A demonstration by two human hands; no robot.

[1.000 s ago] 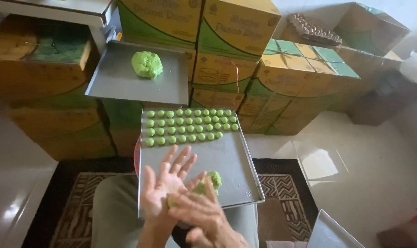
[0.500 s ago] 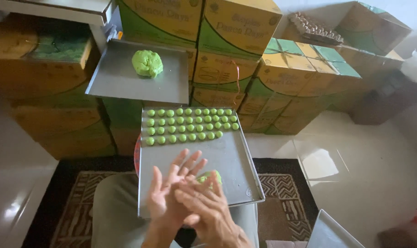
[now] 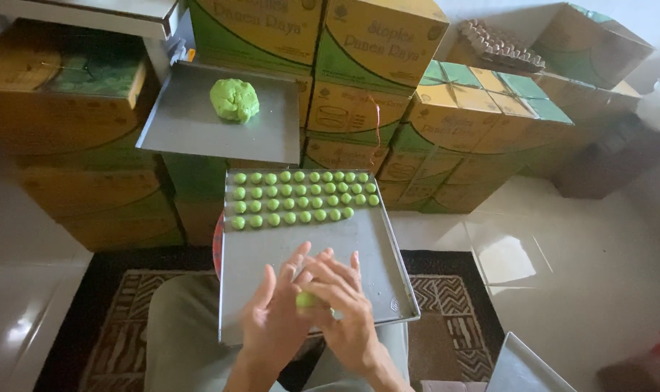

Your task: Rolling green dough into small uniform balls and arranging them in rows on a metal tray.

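Note:
My left hand (image 3: 275, 312) and my right hand (image 3: 344, 305) are pressed together over the near end of a metal tray (image 3: 359, 243) on my lap. Between the palms shows a small green dough ball (image 3: 306, 299), held by both hands. Several rows of small green dough balls (image 3: 301, 197) fill the far end of the tray. A large green dough lump (image 3: 234, 99) lies on a second metal tray (image 3: 192, 131) further away to the left.
Stacked yellow-and-green cardboard boxes (image 3: 377, 80) stand behind the trays and to the left. A patterned rug (image 3: 453, 319) lies under me on a white tiled floor (image 3: 562, 254). Another tray's corner (image 3: 522, 366) shows at bottom right.
My hands have slid across each other with the dough piece between them; the right hand now covers more of the left palm. The trays have not moved.

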